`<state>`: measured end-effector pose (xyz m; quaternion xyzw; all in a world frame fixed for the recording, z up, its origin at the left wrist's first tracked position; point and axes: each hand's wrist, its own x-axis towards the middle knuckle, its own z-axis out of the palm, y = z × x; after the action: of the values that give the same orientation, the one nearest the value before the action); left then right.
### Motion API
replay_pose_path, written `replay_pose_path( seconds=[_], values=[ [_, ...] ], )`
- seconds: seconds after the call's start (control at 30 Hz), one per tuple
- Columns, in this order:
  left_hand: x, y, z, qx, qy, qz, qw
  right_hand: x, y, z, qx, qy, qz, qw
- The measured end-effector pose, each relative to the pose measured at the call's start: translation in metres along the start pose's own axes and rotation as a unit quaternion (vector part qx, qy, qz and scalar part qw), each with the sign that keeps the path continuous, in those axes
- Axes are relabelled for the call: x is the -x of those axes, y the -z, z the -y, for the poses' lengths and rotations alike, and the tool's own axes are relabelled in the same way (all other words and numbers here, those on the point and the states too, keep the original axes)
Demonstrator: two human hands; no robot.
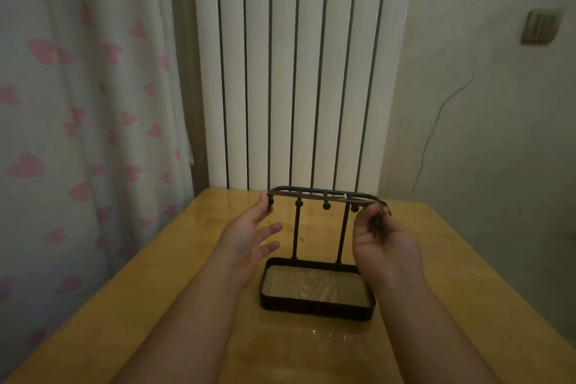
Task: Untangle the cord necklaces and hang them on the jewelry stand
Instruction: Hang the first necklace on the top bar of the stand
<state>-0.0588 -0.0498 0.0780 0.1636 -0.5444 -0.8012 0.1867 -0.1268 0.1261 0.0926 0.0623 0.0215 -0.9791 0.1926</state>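
A black metal jewelry stand (318, 305) with a wood-lined tray base and a top rail with ball-tipped hooks stands mid-table. A brown cord necklace (321, 198) lies stretched along the top rail. My left hand (249, 234) pinches the cord's left end at the rail's left corner, its other fingers spread. My right hand (381, 237) grips the bunched right end of the cord, with dark tassel strands, just off the rail's right corner. A small white bead (345, 196) sits on the rail.
The yellow wooden table (156, 305) runs to a white ribbed radiator (296, 72) at the back. A curtain with pink hearts (78, 103) hangs on the left. A plain wall with a switch plate (540, 26) is on the right.
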Motion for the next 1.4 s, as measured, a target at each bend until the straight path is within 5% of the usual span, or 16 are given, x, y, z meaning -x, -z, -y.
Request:
replay_pose_path(
  seconds=[0.2,0.43,0.67,0.8,0.87,0.97,1.03,1.13,1.4],
  values=[
    [0.001,-0.001,0.002,-0.026,-0.004,0.006,1.000,-0.003,-0.013,-0.009,-0.063,0.061,-0.052,0.995],
    [-0.002,-0.003,-0.001,-0.059,-0.076,-0.155,0.983,-0.003,-0.011,-0.007,-0.033,0.056,-0.050,0.997],
    [-0.013,-0.003,-0.005,0.033,0.013,-0.099,0.994,-0.005,-0.007,-0.003,0.021,0.041,-0.049,0.998],
    [-0.007,-0.007,-0.003,-0.008,0.020,-0.170,0.985,-0.009,-0.003,-0.001,0.040,0.034,-0.035,0.998],
    [0.001,-0.014,-0.005,-0.102,-0.056,-0.191,0.975,-0.010,-0.001,-0.001,0.053,0.033,-0.032,0.998],
    [0.018,-0.041,-0.012,-0.278,-0.232,-0.111,0.926,-0.012,0.000,-0.001,0.069,0.038,-0.030,0.996],
    [0.024,-0.062,-0.016,-0.367,-0.278,-0.042,0.887,-0.014,0.002,-0.001,0.077,0.039,-0.031,0.996],
    [0.020,-0.086,-0.016,-0.425,-0.277,0.018,0.861,-0.017,0.003,0.000,0.083,0.036,-0.029,0.995],
    [0.011,-0.117,-0.006,-0.429,-0.225,0.023,0.875,-0.028,0.008,0.002,0.099,0.014,-0.032,0.994]
  ],
)
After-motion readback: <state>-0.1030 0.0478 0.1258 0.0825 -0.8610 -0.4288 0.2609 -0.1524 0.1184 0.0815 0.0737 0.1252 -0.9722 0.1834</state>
